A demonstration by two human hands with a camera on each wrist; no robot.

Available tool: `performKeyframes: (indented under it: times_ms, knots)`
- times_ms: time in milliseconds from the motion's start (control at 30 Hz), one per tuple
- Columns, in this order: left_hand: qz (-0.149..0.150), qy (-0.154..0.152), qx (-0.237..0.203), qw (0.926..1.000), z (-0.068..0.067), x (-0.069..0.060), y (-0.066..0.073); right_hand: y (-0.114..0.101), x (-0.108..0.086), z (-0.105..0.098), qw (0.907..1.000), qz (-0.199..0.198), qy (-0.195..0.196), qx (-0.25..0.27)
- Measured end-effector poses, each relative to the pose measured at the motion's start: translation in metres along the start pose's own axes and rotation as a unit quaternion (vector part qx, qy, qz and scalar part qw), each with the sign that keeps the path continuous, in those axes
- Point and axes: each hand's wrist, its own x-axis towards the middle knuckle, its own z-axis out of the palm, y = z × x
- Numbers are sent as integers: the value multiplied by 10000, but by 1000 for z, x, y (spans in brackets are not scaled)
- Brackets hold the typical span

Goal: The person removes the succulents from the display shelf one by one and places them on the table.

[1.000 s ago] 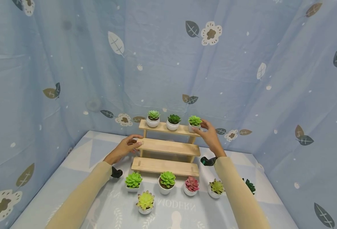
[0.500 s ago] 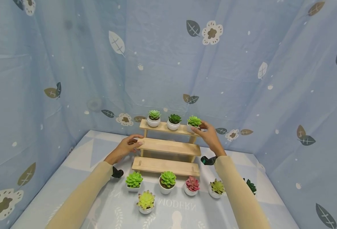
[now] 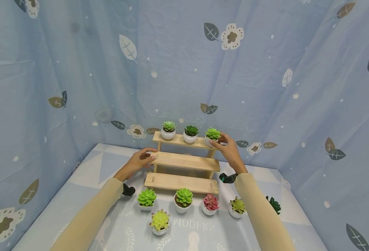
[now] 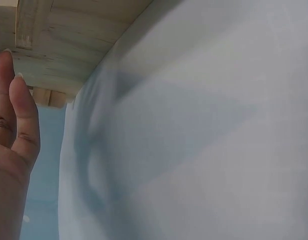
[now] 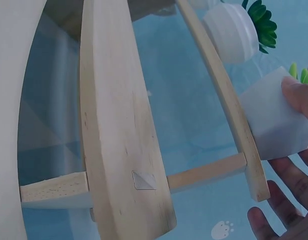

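A three-tier wooden plant stand (image 3: 184, 161) stands against the curtain. On its top tier sit a pale green potted succulent (image 3: 168, 130) at the left and a dark green potted succulent (image 3: 190, 134) in the middle. At the right end, my right hand (image 3: 230, 150) pinches the angular white pot of a bright green succulent (image 3: 213, 134) between thumb and fingers. That pot (image 5: 276, 115) rests against the top board in the right wrist view. My left hand (image 3: 137, 162) holds the left end of the middle tier, thumb in front; its lower fingers (image 4: 24, 105) extend beside the wood.
In front of the stand are a green succulent (image 3: 147, 198), a larger green one (image 3: 183, 200), a red one (image 3: 210, 204), a yellow-green one (image 3: 236, 206) and a yellow one (image 3: 160, 221). A dark green plant (image 3: 273, 205) is partly behind the right sleeve.
The bright green succulent has shifted slightly left along the top tier, with my right hand still on its pot. My left hand stays at the middle tier's end.
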Motion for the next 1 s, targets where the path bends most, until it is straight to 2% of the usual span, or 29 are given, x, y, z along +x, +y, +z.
performKeyframes:
  times_ms: [267, 467, 1000]
  knots:
    - [-47, 15, -10, 10000, 1, 1, 0, 0, -9, -3, 10000, 78, -8, -29]
    - [-51, 41, 62, 10000, 2, -1, 2, -1, -13, -4, 9999, 26, 26, 133]
    - [-20, 101, 117, 9999, 1, -1, -1, -9, -28, -7, 9998, -172, -99, 96]
